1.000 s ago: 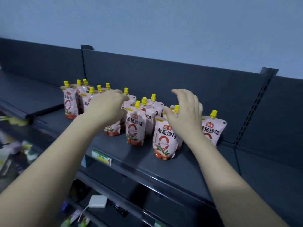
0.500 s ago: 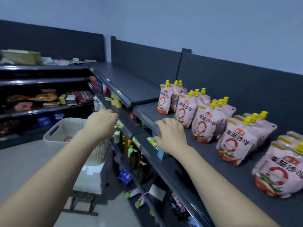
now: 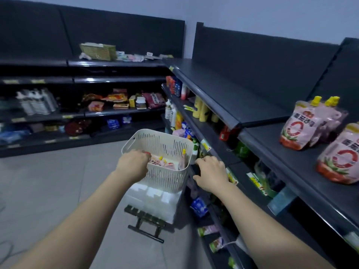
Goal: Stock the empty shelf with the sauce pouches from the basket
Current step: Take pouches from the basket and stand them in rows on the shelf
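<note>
A cream slotted basket (image 3: 155,139) stands on a white box on a low stool beside the shelving. Several pink sauce pouches (image 3: 165,164) with yellow caps lie in it. My left hand (image 3: 133,164) reaches over the basket's near rim, its fingers down inside among the pouches and hidden. My right hand (image 3: 211,174) hovers just right of the basket, in front of a lower shelf edge, fingers loosely bent and holding nothing. Standing pouches (image 3: 300,126) line the dark top shelf (image 3: 275,152) at the right, with another pouch (image 3: 342,158) nearer to me.
Lower shelves (image 3: 213,144) on the right hold bottles and packets with price tags along the edges. A second dark rack (image 3: 97,113) of goods runs along the far wall. The grey floor (image 3: 58,181) spreads to the left. The stool's legs (image 3: 144,224) stick out under the box.
The view swung left from the stocked shelf to the basket. My left hand dropped from above the rim into the basket. My right hand left the top shelf edge and came down beside the basket.
</note>
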Demonstrator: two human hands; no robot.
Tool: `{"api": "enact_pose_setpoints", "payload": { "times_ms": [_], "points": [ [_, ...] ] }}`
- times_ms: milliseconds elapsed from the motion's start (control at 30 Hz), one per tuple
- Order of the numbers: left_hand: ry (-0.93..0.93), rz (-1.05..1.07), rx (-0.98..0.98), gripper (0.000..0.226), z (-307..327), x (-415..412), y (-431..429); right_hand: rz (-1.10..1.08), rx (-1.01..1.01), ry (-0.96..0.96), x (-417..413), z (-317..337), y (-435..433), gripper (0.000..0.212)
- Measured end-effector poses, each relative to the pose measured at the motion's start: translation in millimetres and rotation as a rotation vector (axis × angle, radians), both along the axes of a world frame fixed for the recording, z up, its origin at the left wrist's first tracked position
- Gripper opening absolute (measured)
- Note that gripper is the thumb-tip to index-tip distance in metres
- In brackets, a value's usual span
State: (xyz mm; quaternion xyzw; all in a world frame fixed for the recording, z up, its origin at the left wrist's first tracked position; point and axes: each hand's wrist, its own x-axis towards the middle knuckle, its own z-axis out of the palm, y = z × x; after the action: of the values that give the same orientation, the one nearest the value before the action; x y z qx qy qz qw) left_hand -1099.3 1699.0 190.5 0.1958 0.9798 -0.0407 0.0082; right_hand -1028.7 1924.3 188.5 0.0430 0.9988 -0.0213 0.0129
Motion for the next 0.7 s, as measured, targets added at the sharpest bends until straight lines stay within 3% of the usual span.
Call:
{"api": "enact_pose_setpoints", "payload": {
  "times_ms": [367,533,700],
  "points": [
    [-0.101,0.102,0.038,0.02,-71,-142,-9,0.045,-0.044,-0.129,-162,-80,-21,0.043],
    [-0.221,0.149,0.004,0.023,-112,-214,2,-0.005,-0.09,-0.221,-236,-121,-9,0.037],
    [-0.398,0.183,-0.005,0.02,-161,-274,15,-0.148,-0.214,-0.264,-288,-165,3,0.053]
  ]
}}
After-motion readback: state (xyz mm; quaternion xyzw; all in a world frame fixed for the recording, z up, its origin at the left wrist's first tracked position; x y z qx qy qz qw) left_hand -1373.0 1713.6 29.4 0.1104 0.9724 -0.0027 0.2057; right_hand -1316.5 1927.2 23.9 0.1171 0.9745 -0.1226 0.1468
